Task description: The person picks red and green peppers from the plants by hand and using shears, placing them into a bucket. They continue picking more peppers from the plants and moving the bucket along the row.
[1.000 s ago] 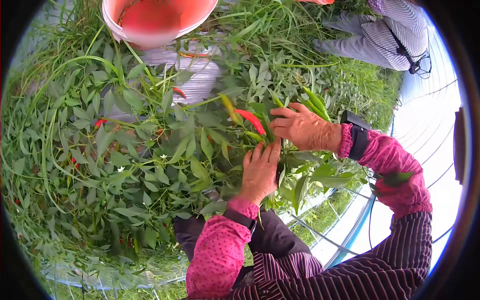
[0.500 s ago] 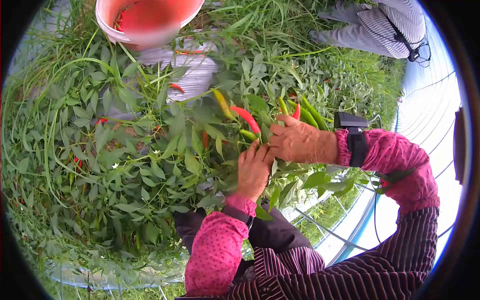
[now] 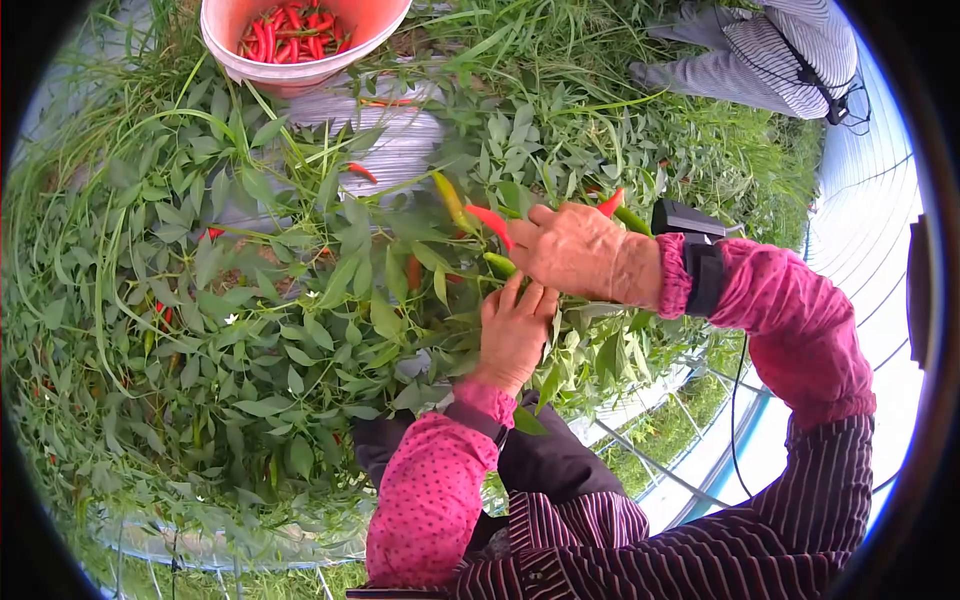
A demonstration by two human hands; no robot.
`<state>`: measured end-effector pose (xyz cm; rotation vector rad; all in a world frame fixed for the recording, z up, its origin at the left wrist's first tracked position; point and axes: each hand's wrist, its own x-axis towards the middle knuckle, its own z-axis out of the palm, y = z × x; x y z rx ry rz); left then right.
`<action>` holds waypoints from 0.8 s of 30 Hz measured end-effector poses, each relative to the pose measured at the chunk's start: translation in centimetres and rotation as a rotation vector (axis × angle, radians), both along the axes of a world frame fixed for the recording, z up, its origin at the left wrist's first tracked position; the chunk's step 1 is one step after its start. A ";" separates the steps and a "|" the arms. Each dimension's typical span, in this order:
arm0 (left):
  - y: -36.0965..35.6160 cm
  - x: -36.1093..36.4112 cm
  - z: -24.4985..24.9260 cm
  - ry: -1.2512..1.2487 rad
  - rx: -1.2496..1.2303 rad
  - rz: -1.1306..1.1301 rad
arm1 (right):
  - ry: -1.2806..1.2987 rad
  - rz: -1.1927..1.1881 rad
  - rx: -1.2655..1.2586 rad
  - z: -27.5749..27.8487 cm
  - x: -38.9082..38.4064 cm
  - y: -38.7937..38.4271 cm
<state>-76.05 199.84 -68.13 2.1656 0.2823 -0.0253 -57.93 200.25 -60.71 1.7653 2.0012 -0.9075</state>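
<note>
Right hand [image 3: 575, 252]: fingers curled over the lower end of a red pepper [image 3: 488, 222]; cannot tell whether gripping. Left hand [image 3: 512, 338]: just nearer, fingers close together among the leaves [image 3: 395, 315]; grip hidden. Red pepper: mid-scene, left of the right hand. Yellow-green pepper [image 3: 450, 200]: just left of it. Green pepper [image 3: 499, 264]: just nearer. Bucket [image 3: 300, 76]: far left, red peppers [image 3: 290, 35] inside. Another person [image 3: 770, 62]: far right.

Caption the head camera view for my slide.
Right hand by a red pepper, left hand close beside, foliage around, bucket of chillies beyond.
</note>
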 end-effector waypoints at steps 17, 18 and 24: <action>-1.3 -2.8 0.9 0.025 -0.025 0.140 | 0.113 0.242 -0.115 -3.2 -0.5 -2.8; -1.5 -2.9 1.0 0.024 -0.087 0.181 | 0.122 0.246 -0.139 -2.6 -0.5 -2.8; -1.3 -2.5 1.0 0.007 -0.037 0.155 | 0.148 0.098 -0.060 1.7 2.3 -4.3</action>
